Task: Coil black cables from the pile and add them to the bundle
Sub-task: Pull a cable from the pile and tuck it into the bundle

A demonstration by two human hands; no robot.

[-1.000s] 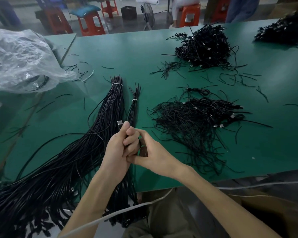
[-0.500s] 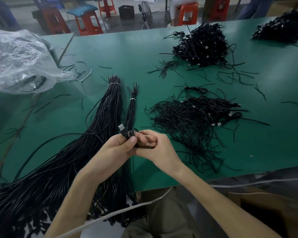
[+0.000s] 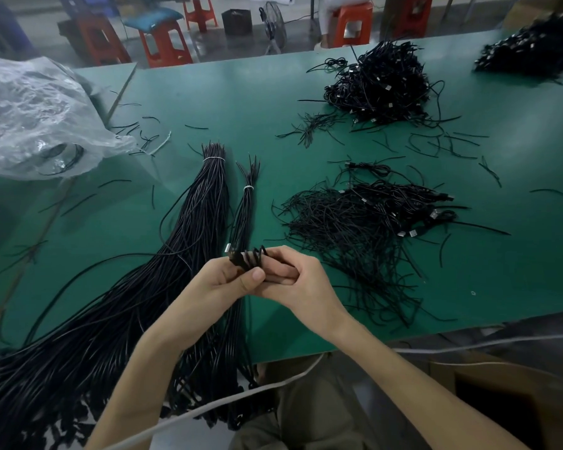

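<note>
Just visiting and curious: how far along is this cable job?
Seemingly done: two heaps of wound cables, a near heap and a far heap. In hand: the left hand and right hand grip one small coiled cable. Left: a thick tied bundle and a thin bundle of long straight cables lie on the green table. Probably far from finished.

Green table (image 3: 241,92), crumpled clear plastic bag (image 3: 30,118) (far left), orange stools (image 3: 355,13), floor fan (image 3: 275,24) behind

Cable loops (image 3: 252,257) newly above fingers (image 3: 283,272)
</note>
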